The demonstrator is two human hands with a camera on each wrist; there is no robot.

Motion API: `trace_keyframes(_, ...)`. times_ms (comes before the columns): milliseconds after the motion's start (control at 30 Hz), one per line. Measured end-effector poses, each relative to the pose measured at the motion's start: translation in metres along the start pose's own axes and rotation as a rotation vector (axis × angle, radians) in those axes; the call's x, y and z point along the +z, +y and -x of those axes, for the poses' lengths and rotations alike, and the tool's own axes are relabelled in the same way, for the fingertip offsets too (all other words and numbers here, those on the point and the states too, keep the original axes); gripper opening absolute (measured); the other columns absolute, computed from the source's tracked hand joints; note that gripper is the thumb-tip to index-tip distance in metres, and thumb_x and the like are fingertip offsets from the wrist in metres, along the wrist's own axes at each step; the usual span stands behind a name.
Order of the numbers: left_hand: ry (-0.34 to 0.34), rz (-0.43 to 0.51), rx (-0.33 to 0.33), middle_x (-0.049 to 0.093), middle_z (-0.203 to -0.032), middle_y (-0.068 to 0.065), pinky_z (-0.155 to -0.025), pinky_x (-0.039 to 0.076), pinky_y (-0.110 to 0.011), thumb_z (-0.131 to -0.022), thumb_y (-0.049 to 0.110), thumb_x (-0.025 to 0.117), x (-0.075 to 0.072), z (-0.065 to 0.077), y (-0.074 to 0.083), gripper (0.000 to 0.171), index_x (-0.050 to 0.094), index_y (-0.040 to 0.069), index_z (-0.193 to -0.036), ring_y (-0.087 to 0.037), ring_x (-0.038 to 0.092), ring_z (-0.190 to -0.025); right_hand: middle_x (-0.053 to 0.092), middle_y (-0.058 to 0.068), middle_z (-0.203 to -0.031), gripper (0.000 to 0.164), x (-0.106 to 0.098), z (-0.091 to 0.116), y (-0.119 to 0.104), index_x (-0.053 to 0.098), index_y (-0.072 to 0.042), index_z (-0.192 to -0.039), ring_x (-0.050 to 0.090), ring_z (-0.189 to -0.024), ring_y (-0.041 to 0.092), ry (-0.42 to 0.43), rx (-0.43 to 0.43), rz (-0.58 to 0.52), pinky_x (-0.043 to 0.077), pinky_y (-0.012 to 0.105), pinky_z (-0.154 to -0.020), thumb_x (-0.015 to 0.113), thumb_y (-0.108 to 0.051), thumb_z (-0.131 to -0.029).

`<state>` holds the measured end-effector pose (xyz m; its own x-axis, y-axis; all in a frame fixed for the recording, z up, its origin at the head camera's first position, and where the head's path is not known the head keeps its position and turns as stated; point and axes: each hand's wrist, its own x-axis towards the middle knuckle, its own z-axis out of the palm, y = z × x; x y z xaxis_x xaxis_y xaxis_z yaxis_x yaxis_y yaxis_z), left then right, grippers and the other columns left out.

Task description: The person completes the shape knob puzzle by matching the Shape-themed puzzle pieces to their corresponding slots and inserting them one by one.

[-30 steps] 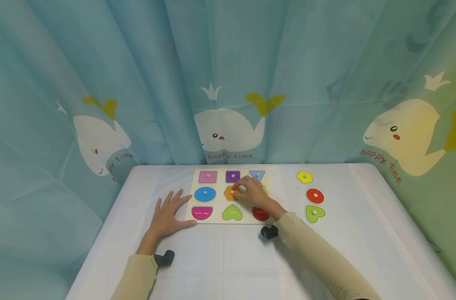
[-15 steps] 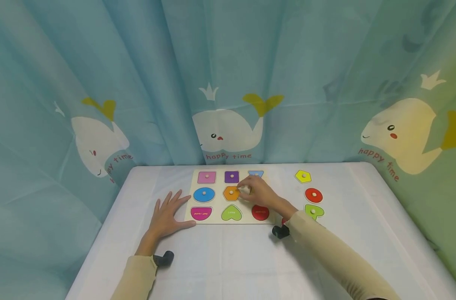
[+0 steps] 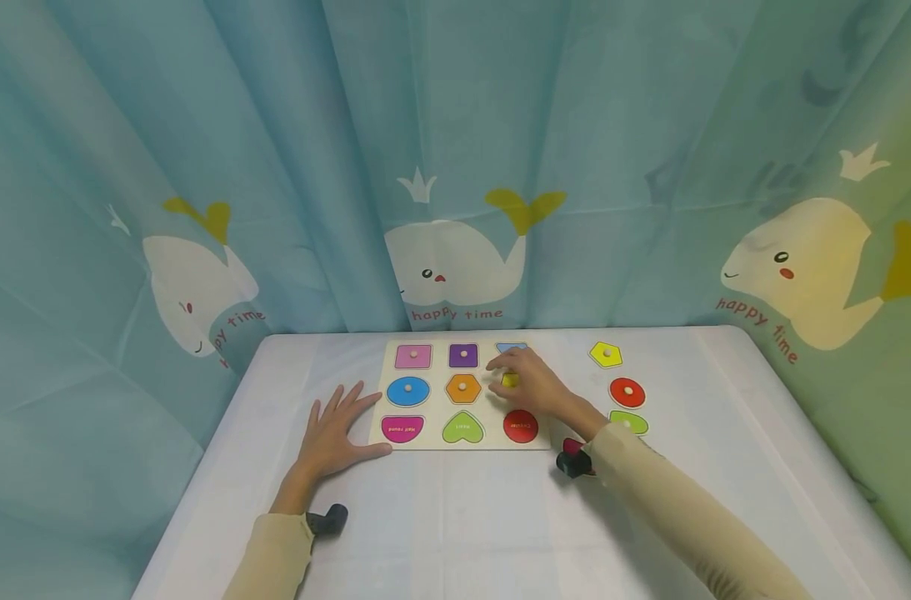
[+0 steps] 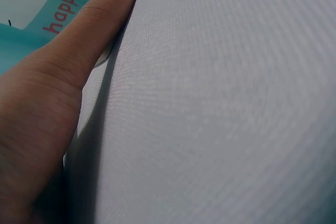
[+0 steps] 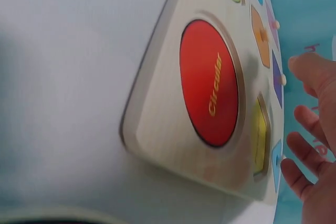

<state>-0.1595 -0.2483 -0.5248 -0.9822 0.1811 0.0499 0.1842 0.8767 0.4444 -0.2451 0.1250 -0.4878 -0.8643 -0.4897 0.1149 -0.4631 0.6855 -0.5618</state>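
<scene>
A pale shape puzzle board (image 3: 437, 410) lies on the table. My left hand (image 3: 335, 433) rests flat with spread fingers at its left edge, the thumb at the near corner. My right hand (image 3: 533, 387) hovers over the board's right side, fingers loosely bent and apart, holding nothing. Just left of it is the knobbed orange hexagon (image 3: 455, 388). Knobbed blue oval (image 3: 407, 397), pink square (image 3: 413, 360) and purple square (image 3: 463, 362) pieces sit in the board. The right hand partly covers the light-blue triangle (image 3: 511, 345) and yellow slot (image 5: 259, 137). The red "Circular" slot (image 5: 207, 82) has no knob.
Right of the board lie a yellow pentagon (image 3: 606, 357), a red round piece (image 3: 626, 398) and a green heart (image 3: 633, 421), partly behind the right sleeve. A magenta piece (image 3: 573, 446) shows by the right wrist camera. A whale-print curtain (image 3: 455, 100) stands behind the table.
My right hand has let go of the orange hexagon's knob and moved right, its fingers opening. The magenta piece by the right wrist has come into view. My left hand stays put.
</scene>
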Motion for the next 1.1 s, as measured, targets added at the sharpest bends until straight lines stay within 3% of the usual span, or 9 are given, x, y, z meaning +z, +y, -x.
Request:
trace_keyframes(233, 0.004, -0.008, 0.003, 0.032, -0.166, -0.015, -0.117, 0.001, -0.074, -0.074, 0.058, 0.084, 0.000, 0.001, 0.002, 0.093, 0.051, 0.021, -0.152, -0.045, 0.015, -0.154, 0.065, 0.011, -0.126, 0.033, -0.010, 0.004, 0.014, 0.073, -0.010, -0.122, 0.053, -0.120, 0.033, 0.041, 0.002, 0.009, 0.047, 0.052, -0.105, 0.079, -0.022, -0.091)
trace_keyframes(433, -0.001, -0.006, 0.002, 0.032, -0.166, -0.015, -0.117, 0.000, -0.074, -0.074, 0.058, 0.083, -0.001, 0.001, 0.003, 0.093, 0.051, 0.021, -0.152, -0.045, 0.014, -0.154, 0.065, 0.014, -0.127, 0.038, -0.020, 0.008, 0.032, 0.072, -0.009, -0.126, 0.054, -0.117, 0.034, 0.121, 0.053, 0.022, 0.049, 0.052, -0.101, 0.079, -0.022, -0.091)
trace_keyframes(667, 0.003, -0.004, -0.002, 0.032, -0.166, -0.015, -0.118, 0.000, -0.074, -0.074, 0.057, 0.084, -0.001, 0.002, 0.004, 0.092, 0.051, 0.020, -0.152, -0.045, 0.015, -0.154, 0.062, 0.018, -0.131, 0.040, -0.034, 0.014, 0.058, 0.071, -0.009, -0.127, 0.051, -0.124, 0.039, 0.215, 0.104, 0.063, 0.045, 0.059, -0.105, 0.079, -0.022, -0.091)
trace_keyframes(933, 0.006, -0.016, 0.001, 0.032, -0.166, -0.015, -0.118, 0.002, -0.074, -0.074, 0.059, 0.084, 0.001, 0.002, 0.003, 0.093, 0.051, 0.021, -0.152, -0.045, 0.015, -0.154, 0.067, 0.024, -0.120, 0.036, -0.050, 0.025, 0.086, 0.072, 0.001, -0.119, 0.054, -0.118, 0.044, 0.350, 0.045, 0.039, 0.037, 0.061, -0.103, 0.080, -0.014, -0.088)
trace_keyframes(1100, 0.005, -0.014, 0.001, 0.032, -0.166, -0.015, -0.118, 0.002, -0.074, -0.073, 0.059, 0.084, 0.001, 0.002, 0.002, 0.093, 0.051, 0.021, -0.152, -0.045, 0.016, -0.154, 0.068, 0.028, -0.120, 0.034, -0.058, 0.033, 0.100, 0.071, 0.003, -0.118, 0.056, -0.117, 0.046, 0.375, 0.060, 0.052, 0.034, 0.061, -0.100, 0.079, -0.013, -0.089)
